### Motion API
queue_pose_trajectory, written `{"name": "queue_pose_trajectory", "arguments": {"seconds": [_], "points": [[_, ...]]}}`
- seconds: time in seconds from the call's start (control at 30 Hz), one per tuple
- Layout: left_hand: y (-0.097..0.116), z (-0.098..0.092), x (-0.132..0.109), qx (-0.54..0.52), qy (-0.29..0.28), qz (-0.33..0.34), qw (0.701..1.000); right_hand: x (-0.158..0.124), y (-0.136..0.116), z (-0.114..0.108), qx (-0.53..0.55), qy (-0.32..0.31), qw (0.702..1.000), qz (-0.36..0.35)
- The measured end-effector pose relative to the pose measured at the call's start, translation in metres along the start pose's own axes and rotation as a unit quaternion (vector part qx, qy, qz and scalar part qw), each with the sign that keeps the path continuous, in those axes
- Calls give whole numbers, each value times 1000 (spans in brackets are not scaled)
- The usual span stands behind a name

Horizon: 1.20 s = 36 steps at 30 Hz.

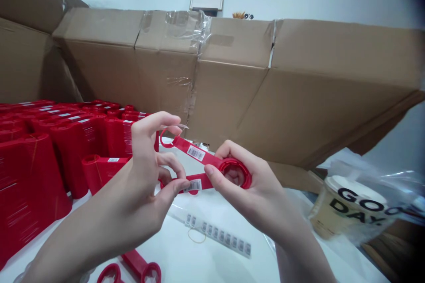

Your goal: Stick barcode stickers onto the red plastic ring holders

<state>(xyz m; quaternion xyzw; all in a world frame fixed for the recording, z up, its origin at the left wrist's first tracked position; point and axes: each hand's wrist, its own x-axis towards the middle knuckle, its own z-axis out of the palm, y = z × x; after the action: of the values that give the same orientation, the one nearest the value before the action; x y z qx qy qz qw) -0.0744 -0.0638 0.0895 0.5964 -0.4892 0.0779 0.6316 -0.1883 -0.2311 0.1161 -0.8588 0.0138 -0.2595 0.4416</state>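
My right hand (249, 181) is closed round the ring end of two fanned-out flat red plastic pieces. The upper red piece (209, 157) carries a white barcode label (195, 153) and ends in a smaller open ring. The lower red piece (206, 181) has a barcode label (195, 185) too, and the thumb of my left hand (146, 172) presses on that label's edge. A thin clear scrap (182, 126) sits at the raised index fingertip of the same hand. Below lies a strip of barcode labels (226, 235) on the white table.
Dense stacks of banded red pieces (26, 177) stand at left. Loose red pieces (141, 267) lie at the front edge, and a rubber band (196, 235) near the label strip. A bagged drink cup (348, 208) is at right. Cardboard walls (232, 84) close off the back.
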Motion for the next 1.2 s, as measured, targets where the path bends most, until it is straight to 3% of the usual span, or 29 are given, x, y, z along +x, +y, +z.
{"name": "queue_pose_trajectory", "arguments": {"seconds": [0.1,0.5,0.7,0.87,1.0,1.2], "points": [[-2,-2,-2,15,-64,14,998,0,1,0,-9,3,1000,0],[-4,-3,-2,46,-47,-9,998,0,1,2,-5,18,1000,-24],[4,-2,0,87,-54,-30,994,-2,-8,7,-8,56,998,-26],[3,7,6,77,-3,-51,996,-6,-15,12,-18,117,992,-44],[8,10,6,20,36,-29,999,-10,-21,13,-26,155,987,-41],[27,-7,-6,56,119,-8,991,-6,-14,3,-15,178,984,-10]]}}
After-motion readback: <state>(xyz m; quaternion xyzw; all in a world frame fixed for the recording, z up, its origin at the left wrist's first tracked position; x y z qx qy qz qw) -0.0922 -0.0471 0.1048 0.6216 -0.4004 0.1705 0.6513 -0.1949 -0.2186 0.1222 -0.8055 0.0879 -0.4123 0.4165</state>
